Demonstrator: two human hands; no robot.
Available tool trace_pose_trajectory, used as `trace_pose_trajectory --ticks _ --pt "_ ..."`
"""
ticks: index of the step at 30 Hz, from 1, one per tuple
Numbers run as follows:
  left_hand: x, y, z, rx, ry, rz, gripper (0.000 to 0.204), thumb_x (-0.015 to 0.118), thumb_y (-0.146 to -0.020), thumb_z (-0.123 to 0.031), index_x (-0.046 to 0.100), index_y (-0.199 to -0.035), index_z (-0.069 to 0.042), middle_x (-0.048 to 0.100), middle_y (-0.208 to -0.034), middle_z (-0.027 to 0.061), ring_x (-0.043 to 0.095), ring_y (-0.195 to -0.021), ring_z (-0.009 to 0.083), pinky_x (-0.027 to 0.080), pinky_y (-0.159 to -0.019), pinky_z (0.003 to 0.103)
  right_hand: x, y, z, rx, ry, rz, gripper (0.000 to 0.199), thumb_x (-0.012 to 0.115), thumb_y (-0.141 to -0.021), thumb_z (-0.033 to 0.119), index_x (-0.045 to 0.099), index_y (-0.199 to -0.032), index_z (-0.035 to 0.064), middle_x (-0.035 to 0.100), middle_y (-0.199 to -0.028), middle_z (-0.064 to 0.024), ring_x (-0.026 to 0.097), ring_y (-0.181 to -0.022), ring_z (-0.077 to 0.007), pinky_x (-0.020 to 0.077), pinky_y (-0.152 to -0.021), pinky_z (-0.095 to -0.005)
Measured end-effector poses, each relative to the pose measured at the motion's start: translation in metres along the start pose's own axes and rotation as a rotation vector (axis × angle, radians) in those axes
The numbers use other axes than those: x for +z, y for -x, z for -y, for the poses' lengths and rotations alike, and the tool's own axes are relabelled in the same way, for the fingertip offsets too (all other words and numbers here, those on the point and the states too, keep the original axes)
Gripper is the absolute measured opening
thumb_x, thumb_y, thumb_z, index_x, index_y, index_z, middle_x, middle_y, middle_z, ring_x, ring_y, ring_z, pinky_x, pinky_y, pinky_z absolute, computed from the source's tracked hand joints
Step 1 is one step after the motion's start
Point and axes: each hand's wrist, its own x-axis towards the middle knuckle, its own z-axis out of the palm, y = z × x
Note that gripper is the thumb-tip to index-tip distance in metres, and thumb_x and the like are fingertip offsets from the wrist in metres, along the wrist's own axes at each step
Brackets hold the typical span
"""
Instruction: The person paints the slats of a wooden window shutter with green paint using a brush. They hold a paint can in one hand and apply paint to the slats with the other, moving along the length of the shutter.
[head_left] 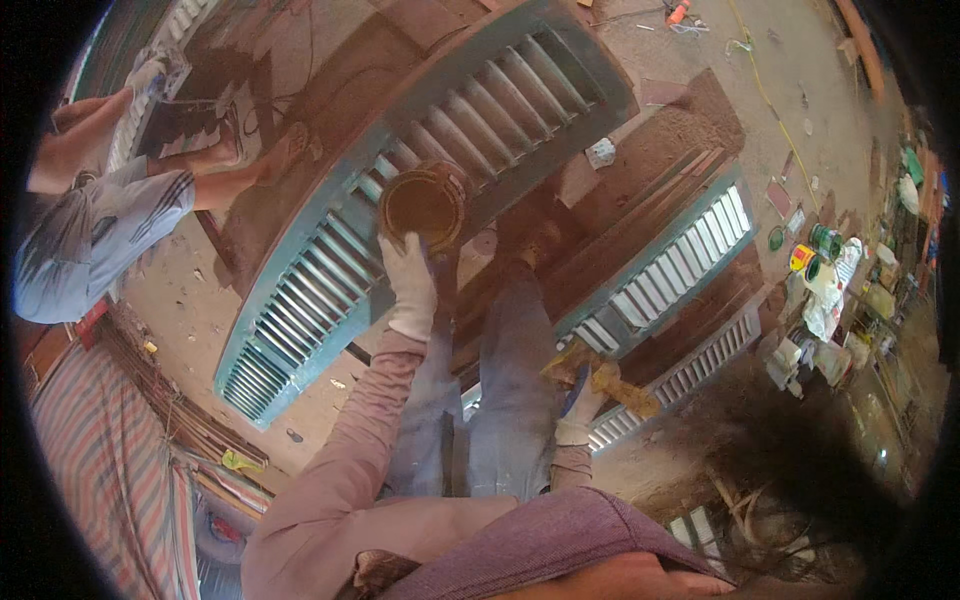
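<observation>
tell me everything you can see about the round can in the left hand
The can is a small round open-topped tin, its rim and inside stained dark brown, apparently with paint or varnish. The gloved left hand grips its near edge and holds it up, mouth toward the camera, in front of the teal louvered shutter. No lid shows.

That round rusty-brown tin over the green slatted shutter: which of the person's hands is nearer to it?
Left. The gloved left hand grips the tin from below, over the green shutter. The right hand is well apart, lower right, holding a brown-stained brush or rag.
</observation>
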Motion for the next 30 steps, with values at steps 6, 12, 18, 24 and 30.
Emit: trace_pose_trajectory --ticks 6,12,18,24,30 --pt "0.099 0.001 -0.079 0.039 0.420 0.063 0.040 0.049 -0.093 -0.011 0.037 -0.130 0.001 0.058 -0.109 0.0133 0.061 -0.081 0.0186 0.054 -0.053 0.029 -0.029 -0.085 0.074 -0.129 0.083 0.009 0.041 0.062 -0.092 0.008 0.039 -0.126 0.0016 0.046 -0.121 -0.0105 0.046 -0.114 -0.0204 0.0360 -0.103 -0.0340" --pt "0.158 -0.017 -0.085 -0.221 0.453 -0.004 0.048 0.053 -0.094 -0.018 0.036 -0.134 0.002 0.056 -0.114 0.0155 0.060 -0.082 0.0189 0.054 -0.056 0.031 -0.056 -0.139 0.090 0.112 -0.142 -0.024 0.047 0.061 -0.093 0.010 0.041 -0.134 -0.0016 0.053 -0.126 -0.0113 0.054 -0.111 -0.0203 0.0470 -0.093 -0.0334" --pt "0.132 -0.016 -0.098 0.568 -0.708 -0.178 0.086 0.072 -0.082 -0.036 0.027 -0.145 0.002 0.037 -0.138 0.0255 0.044 -0.123 0.0391 0.039 -0.102 0.049 -0.008 -0.156 0.122 0.129 -0.194 0.112 0.053 0.057 -0.094 0.016 0.037 -0.140 -0.0016 0.046 -0.133 -0.0141 0.048 -0.120 -0.0234 0.0413 -0.101 -0.0370" --pt "0.146 -0.038 -0.173 0.624 -0.633 0.087 0.070 0.074 -0.078 -0.038 0.049 -0.132 -0.003 0.043 -0.133 0.0260 0.051 -0.115 0.0405 0.043 -0.099 0.045 0.059 -0.175 0.174 0.187 -0.198 0.264 0.051 0.057 -0.095 0.017 0.037 -0.138 -0.0002 0.046 -0.132 -0.0137 0.048 -0.122 -0.0242 0.0408 -0.103 -0.0376" --pt "0.125 -0.060 -0.189 0.573 -0.347 0.105 0.016 0.066 -0.087 -0.012 0.065 -0.101 -0.005 0.066 -0.099 0.0137 0.066 -0.089 0.0275 0.052 -0.076 0.034 0.109 -0.212 0.227 0.063 -0.011 0.361 0.053 0.054 -0.096 0.021 0.035 -0.140 -0.0005 0.046 -0.132 -0.0162 0.052 -0.117 -0.0248 0.0483 -0.094 -0.0359"
